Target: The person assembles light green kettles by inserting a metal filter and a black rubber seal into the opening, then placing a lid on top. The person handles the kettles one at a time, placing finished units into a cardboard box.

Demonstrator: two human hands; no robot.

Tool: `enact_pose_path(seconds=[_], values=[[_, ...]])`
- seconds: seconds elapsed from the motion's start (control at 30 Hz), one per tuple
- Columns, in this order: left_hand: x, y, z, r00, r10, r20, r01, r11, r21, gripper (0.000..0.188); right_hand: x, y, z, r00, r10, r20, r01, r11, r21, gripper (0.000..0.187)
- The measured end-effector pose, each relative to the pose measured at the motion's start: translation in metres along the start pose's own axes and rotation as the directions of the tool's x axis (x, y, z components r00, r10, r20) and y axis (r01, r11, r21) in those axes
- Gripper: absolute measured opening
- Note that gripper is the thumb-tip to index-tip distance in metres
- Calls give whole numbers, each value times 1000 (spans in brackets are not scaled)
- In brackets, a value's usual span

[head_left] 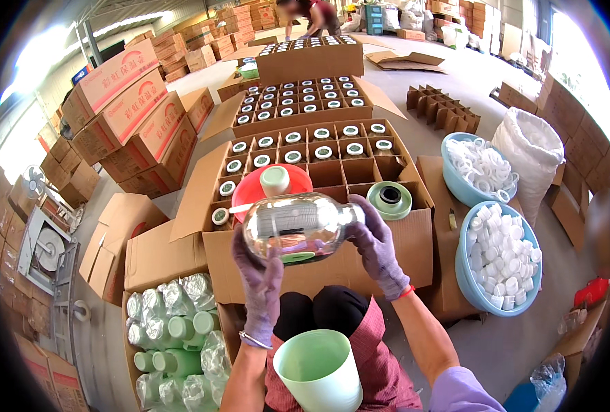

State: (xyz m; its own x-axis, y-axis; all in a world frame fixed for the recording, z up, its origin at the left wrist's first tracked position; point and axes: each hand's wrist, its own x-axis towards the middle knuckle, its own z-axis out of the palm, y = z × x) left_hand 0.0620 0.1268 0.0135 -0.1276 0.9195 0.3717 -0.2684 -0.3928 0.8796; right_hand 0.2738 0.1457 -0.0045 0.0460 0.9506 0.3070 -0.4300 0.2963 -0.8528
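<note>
A silvered glass flask liner lies level in the air between my gloved hands, over the front edge of an open divided carton. My left hand grips its broad end; my right hand is closed around its narrow neck. Upright between my thighs stands an open pale green plastic shell. Behind the liner, a red basin with a pale green cup-shaped piece rests on the dividers. To its right sits a green dish holding a black ring. Several capped flasks fill carton cells.
At right stand blue basins of white rings and white caps, beside a white sack. A box of green shells is at lower left. Stacked cartons rise at left. Another person bends over a far carton.
</note>
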Motion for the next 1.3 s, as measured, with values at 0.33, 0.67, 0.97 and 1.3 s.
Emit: enact_pose_path(seconds=[0.33,0.67,0.97,1.3], values=[[149,28,101,687,623,373,-712,475,518,93,138,16,-36,971,-234,47,238,928,-287,59],[109,22,65,985,-60,161,84,986,-144,63,75,-18,-11,986,-164,-29,159,979,-125,65],[-26,30,-113,846,-439,303,534,704,-468,60,-79,-47,18,646,-84,759,701,461,-545,59],[-88,79,-100,751,-615,241,571,788,232,110,-219,-32,-22,918,133,373,180,697,-694,59]])
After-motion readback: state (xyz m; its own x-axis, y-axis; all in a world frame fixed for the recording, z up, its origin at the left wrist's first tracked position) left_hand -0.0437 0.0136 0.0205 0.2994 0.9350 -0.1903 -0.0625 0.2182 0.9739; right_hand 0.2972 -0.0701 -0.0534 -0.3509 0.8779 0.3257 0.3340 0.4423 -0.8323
